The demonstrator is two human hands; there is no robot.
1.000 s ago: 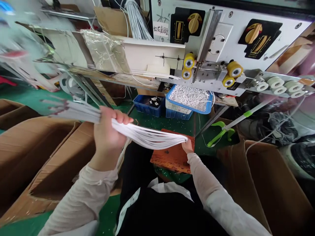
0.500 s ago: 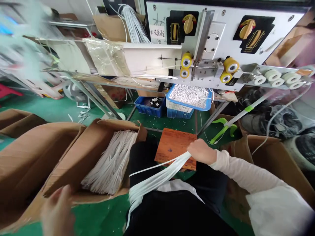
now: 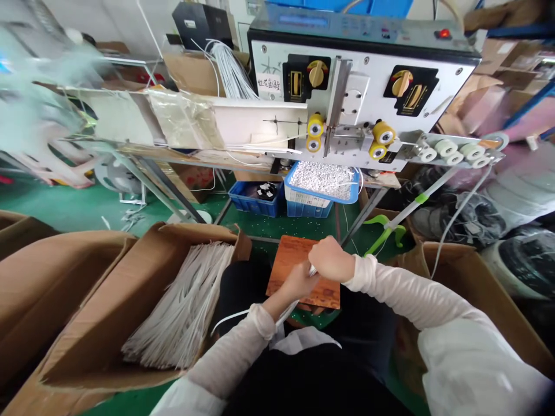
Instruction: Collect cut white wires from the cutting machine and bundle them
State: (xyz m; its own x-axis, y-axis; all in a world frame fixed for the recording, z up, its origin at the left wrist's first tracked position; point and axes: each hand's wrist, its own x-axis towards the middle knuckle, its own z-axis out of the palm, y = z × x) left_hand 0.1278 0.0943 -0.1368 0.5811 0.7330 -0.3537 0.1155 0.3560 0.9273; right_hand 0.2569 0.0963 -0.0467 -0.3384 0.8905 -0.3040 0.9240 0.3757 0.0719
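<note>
Above a reddish-brown wooden stool [image 3: 284, 263], my two hands meet around one bundle of white wires [image 3: 287, 312]. My right hand [image 3: 332, 258] is closed on the bundle's upper end. Just below and to the left, my left hand [image 3: 300, 280] is wrapped round the same bundle. Its lower part runs under my left forearm, and one loose strand sticks out to the left. Most of the bundle is hidden behind my hands and sleeve. To the left, many similar white wires [image 3: 184, 309] lie lengthwise in an open cardboard box [image 3: 99, 323].
A wire-cutting machine [image 3: 277, 63] with yellow rollers stands on the bench ahead. Beneath it, a blue tray [image 3: 295, 193] holds small white bits, beside a blue crate [image 3: 247, 203]. Another cardboard box [image 3: 468, 300] stands right, near a green-footed stand [image 3: 381, 231]. At far left, a blurred person [image 3: 47, 86].
My left hand has come from the lower left, over the box, to close on the wire bundle beside my right hand. The view has tilted up, showing more of the machine.
</note>
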